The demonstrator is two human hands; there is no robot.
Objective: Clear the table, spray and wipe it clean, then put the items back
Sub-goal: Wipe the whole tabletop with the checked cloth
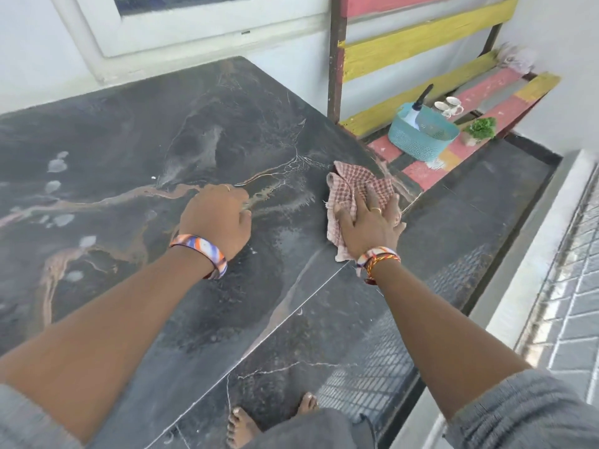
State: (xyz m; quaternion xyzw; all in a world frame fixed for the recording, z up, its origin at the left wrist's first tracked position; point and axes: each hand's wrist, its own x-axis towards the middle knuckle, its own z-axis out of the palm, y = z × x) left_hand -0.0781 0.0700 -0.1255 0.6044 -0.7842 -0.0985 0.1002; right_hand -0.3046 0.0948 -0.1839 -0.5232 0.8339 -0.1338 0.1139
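The dark marbled table (129, 131) has wet spray droplets near its right edge and pale smears at the left. My right hand (369, 222) lies flat, fingers spread, pressing a red-and-white checked cloth (350, 186) onto the table's right edge. My left hand (217, 218) rests on the tabletop with its fingers curled; nothing shows in it. A teal basket (421, 137) stands on the bench to the right, with a white spray bottle (416, 108) with a black nozzle inside it. Two white cups (449, 105) and a small green plant (479, 129) stand beside the basket.
A painted red and yellow wooden bench (421, 43) stands against the wall at the right. A white window frame (194, 30) is behind the table. A low white ledge (518, 286) and a tiled surface run along the right. My bare feet (240, 426) stand on the dark floor.
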